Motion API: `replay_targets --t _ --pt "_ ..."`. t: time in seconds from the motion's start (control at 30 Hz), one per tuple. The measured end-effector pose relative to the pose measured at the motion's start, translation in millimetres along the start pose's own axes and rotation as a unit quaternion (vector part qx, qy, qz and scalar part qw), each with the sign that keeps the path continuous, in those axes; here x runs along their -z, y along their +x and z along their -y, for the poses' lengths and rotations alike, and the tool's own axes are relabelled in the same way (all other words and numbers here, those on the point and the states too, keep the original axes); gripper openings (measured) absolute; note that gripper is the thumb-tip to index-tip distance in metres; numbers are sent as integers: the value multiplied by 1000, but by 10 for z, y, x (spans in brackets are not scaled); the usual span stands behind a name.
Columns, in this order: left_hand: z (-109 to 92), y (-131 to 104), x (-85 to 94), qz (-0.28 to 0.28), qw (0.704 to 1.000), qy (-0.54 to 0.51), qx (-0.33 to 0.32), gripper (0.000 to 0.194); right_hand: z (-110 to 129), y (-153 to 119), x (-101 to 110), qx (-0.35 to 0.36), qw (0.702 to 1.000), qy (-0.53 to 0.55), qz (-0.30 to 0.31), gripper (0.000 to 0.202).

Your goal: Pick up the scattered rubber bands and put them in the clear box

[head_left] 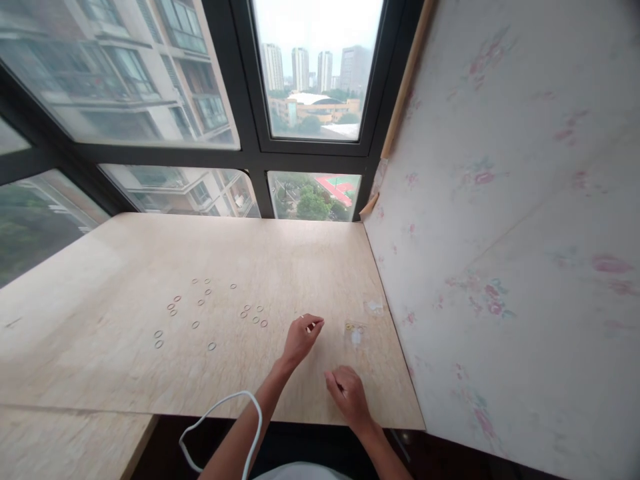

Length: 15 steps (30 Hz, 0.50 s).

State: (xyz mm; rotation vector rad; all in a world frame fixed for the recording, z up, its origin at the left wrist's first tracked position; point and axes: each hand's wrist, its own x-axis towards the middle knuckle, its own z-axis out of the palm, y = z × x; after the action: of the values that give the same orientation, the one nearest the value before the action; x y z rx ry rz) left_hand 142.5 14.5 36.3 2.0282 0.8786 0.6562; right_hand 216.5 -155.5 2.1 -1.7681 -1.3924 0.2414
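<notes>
My left hand hovers over or rests on the pale tabletop, thumb and fingertips pinched together; whatever may be between them is too small to make out. Nearer the front edge, my right hand is curled closed, and its inside is hidden. Just right of my left hand lies a small clear plastic bag with a few yellowish rings at its top. To the left, several thin rings are scattered flat, among them a pink ring, a red ring and a dark greenish ring.
Another clear plastic piece lies by the wall with floral paper on the right. A white cable loops over my left forearm. Dark-framed windows border the back of the tabletop.
</notes>
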Motion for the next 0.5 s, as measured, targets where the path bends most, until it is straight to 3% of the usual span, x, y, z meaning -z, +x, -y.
replay_targets --t 0.13,0.27,0.37,0.5 --pt "285 -404 410 -50 998 37 28 19 -4 -17 -1 -29 999 24 14 46" --pt "496 -790 716 -99 992 41 64 19 60 67 25 -132 983 111 61 49" --pt "618 -990 824 -117 990 22 71 19 215 263 5 -167 969 155 93 51" --pt "728 -1106 852 -116 992 -15 53 22 589 722 -187 -108 971 169 132 50"
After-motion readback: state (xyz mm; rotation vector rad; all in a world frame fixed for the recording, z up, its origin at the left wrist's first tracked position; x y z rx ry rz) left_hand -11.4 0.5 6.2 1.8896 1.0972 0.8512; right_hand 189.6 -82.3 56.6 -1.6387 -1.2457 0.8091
